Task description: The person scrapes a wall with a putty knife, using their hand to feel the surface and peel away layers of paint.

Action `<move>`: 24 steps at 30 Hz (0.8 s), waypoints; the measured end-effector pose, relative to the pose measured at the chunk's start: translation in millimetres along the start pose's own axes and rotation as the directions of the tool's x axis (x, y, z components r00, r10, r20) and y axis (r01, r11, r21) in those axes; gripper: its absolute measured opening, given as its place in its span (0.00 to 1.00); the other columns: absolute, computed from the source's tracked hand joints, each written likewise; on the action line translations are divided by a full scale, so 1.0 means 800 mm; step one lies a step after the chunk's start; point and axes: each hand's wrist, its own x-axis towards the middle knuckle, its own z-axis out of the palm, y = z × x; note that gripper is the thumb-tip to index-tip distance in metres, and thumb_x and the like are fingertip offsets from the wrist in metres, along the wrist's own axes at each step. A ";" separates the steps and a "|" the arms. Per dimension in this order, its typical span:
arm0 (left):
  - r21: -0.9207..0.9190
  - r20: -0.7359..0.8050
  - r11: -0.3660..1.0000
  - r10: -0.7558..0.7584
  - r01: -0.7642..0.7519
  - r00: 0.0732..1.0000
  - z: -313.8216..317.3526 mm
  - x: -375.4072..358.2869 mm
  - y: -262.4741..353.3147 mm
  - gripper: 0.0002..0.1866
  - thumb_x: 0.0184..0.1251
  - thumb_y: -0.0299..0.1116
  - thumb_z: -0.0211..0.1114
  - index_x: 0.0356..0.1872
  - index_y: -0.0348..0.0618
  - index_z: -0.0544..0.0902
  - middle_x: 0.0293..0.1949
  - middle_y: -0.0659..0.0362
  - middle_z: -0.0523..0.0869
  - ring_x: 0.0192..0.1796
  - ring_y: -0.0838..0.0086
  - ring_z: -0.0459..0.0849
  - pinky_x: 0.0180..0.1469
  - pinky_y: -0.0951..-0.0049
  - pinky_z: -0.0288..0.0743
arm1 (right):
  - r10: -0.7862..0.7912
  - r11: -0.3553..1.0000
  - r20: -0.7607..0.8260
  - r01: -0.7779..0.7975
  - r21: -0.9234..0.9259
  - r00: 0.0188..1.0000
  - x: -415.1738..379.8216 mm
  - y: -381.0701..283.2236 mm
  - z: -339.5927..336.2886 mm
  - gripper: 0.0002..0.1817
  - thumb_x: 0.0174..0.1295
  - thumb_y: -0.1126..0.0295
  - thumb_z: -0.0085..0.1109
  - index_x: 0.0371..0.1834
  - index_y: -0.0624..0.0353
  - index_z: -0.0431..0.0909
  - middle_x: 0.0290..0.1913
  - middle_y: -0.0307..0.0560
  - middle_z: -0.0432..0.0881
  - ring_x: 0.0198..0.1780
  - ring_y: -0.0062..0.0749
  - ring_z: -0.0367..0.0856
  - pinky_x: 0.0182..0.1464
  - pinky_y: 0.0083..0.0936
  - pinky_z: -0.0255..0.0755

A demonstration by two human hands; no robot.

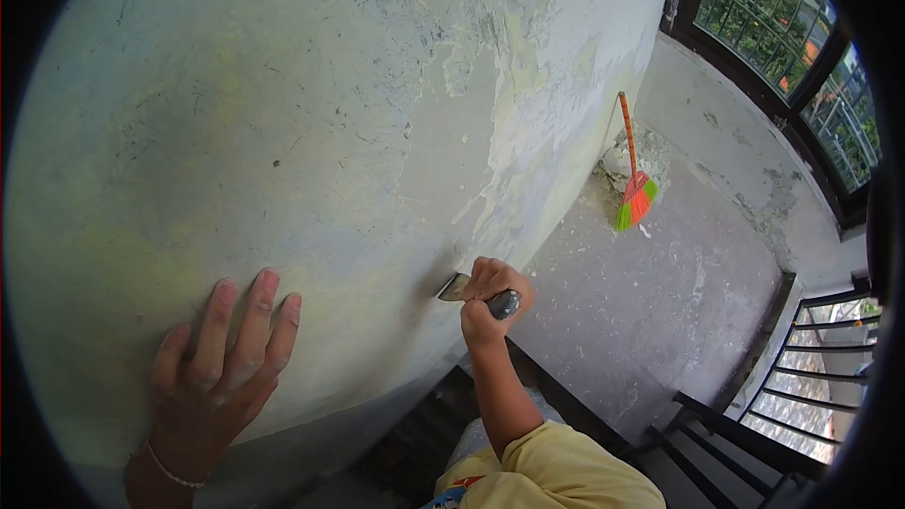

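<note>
Across the wall (pixel 283 132), we judged progress partial: a stripped patch (pixel 452 146) showed toward 12 o'clock, while 9 o'clock looked largely unscraped. Our left hand (pixel 226 349) lay open at 8 o'clock; at 5, our right hand (pixel 495 294) gripped the scraper (pixel 454 287), blade at the wall.
</note>
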 end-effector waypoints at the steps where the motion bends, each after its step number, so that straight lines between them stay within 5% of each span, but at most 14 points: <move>1: 0.019 0.004 1.000 -0.017 0.017 1.000 -0.001 0.001 0.001 0.19 0.68 0.39 0.59 0.60 0.68 0.79 0.67 0.72 0.77 0.70 0.72 0.69 0.66 0.64 0.58 | -0.004 1.000 0.004 0.004 0.003 1.000 0.000 -0.009 0.001 0.05 0.29 0.76 0.47 0.13 0.59 0.62 0.12 0.41 0.63 0.12 0.26 0.59 0.20 0.22 0.52; 4: 0.059 0.016 0.998 -0.024 0.023 1.000 -0.001 0.005 -0.002 0.14 0.72 0.44 0.62 0.57 0.72 0.80 0.63 0.79 0.78 0.68 0.78 0.71 0.66 0.66 0.58 | -0.120 0.955 0.022 0.109 0.277 0.993 -0.001 -0.052 0.008 0.06 0.29 0.77 0.47 0.15 0.58 0.63 0.12 0.42 0.65 0.12 0.26 0.60 0.19 0.21 0.53; 7: 0.048 -0.001 0.999 -0.001 0.001 1.000 0.004 0.003 0.001 0.19 0.67 0.39 0.60 0.60 0.68 0.79 0.66 0.73 0.77 0.70 0.73 0.69 0.66 0.64 0.58 | -0.189 0.932 -0.040 0.192 0.308 0.981 0.005 -0.050 0.003 0.07 0.29 0.77 0.48 0.15 0.58 0.63 0.12 0.42 0.66 0.12 0.27 0.61 0.19 0.21 0.54; 8: 0.047 -0.030 0.999 0.001 0.001 1.000 0.007 0.003 0.005 0.25 0.63 0.34 0.58 0.63 0.64 0.78 0.69 0.68 0.76 0.72 0.68 0.68 0.66 0.62 0.58 | -0.087 0.973 -0.067 0.099 0.207 0.994 0.004 -0.034 0.001 0.06 0.30 0.77 0.48 0.16 0.58 0.64 0.13 0.42 0.66 0.12 0.27 0.61 0.19 0.22 0.54; 11: -0.009 -0.028 0.999 -0.045 0.045 0.999 0.015 -0.002 0.029 0.25 0.63 0.33 0.59 0.63 0.64 0.78 0.70 0.68 0.75 0.73 0.68 0.68 0.67 0.62 0.58 | -0.114 0.981 0.031 0.108 0.161 0.993 0.006 -0.008 -0.016 0.06 0.31 0.76 0.49 0.16 0.58 0.65 0.13 0.42 0.67 0.12 0.27 0.61 0.19 0.22 0.55; 14: -0.008 -0.021 0.992 -0.124 0.124 0.992 0.023 -0.013 0.060 0.16 0.69 0.41 0.64 0.57 0.70 0.80 0.66 0.78 0.78 0.70 0.77 0.72 0.70 0.65 0.58 | -0.240 0.926 0.030 0.219 0.308 0.970 0.009 -0.038 -0.023 0.06 0.31 0.76 0.49 0.17 0.58 0.65 0.13 0.42 0.67 0.12 0.27 0.62 0.19 0.22 0.55; 17: -0.038 -0.018 0.992 -0.121 0.120 0.993 0.029 -0.034 0.086 0.18 0.67 0.36 0.63 0.58 0.68 0.81 0.66 0.76 0.78 0.71 0.76 0.72 0.70 0.64 0.60 | -0.349 0.855 0.014 0.312 0.414 0.937 0.000 -0.030 -0.024 0.06 0.31 0.77 0.49 0.16 0.58 0.65 0.13 0.40 0.67 0.13 0.26 0.62 0.19 0.21 0.54; 19: -0.059 -0.015 0.994 -0.096 0.095 0.995 0.036 -0.055 0.100 0.22 0.64 0.34 0.64 0.60 0.64 0.80 0.69 0.70 0.76 0.73 0.70 0.69 0.70 0.60 0.60 | -0.345 0.928 0.192 0.303 0.217 0.919 -0.011 0.002 -0.031 0.06 0.31 0.79 0.49 0.16 0.58 0.65 0.13 0.39 0.67 0.13 0.27 0.63 0.19 0.21 0.54; 20: -0.075 -0.008 0.995 -0.063 0.062 0.998 0.040 -0.064 0.106 0.26 0.61 0.32 0.64 0.63 0.60 0.79 0.71 0.65 0.74 0.75 0.65 0.67 0.70 0.56 0.59 | -0.405 0.910 0.267 0.356 0.214 0.874 -0.019 0.009 -0.037 0.06 0.31 0.80 0.49 0.16 0.59 0.65 0.13 0.40 0.66 0.13 0.29 0.63 0.19 0.22 0.53; 22: -0.100 -0.001 0.989 -0.107 0.106 0.994 0.039 -0.086 0.124 0.26 0.61 0.31 0.65 0.63 0.60 0.79 0.71 0.64 0.74 0.75 0.65 0.67 0.70 0.55 0.59 | -0.626 0.774 0.483 0.567 0.283 0.612 -0.033 0.001 -0.042 0.07 0.33 0.81 0.51 0.16 0.59 0.64 0.15 0.41 0.66 0.13 0.30 0.61 0.18 0.25 0.52; 23: -0.138 0.021 0.979 -0.148 0.149 0.989 0.039 -0.096 0.134 0.26 0.60 0.31 0.65 0.63 0.59 0.79 0.72 0.64 0.74 0.75 0.64 0.67 0.70 0.54 0.60 | -0.707 0.614 0.632 0.717 0.328 0.316 -0.044 -0.013 -0.045 0.10 0.37 0.82 0.53 0.15 0.58 0.62 0.17 0.39 0.63 0.14 0.30 0.61 0.19 0.25 0.51; 24: -0.125 0.011 0.979 -0.160 0.160 0.987 0.038 -0.111 0.144 0.26 0.60 0.31 0.65 0.63 0.59 0.79 0.72 0.64 0.74 0.75 0.64 0.67 0.70 0.54 0.60 | -0.681 0.571 0.727 0.684 0.454 0.086 -0.064 -0.034 -0.045 0.13 0.46 0.82 0.53 0.15 0.54 0.60 0.19 0.37 0.59 0.17 0.29 0.64 0.20 0.25 0.51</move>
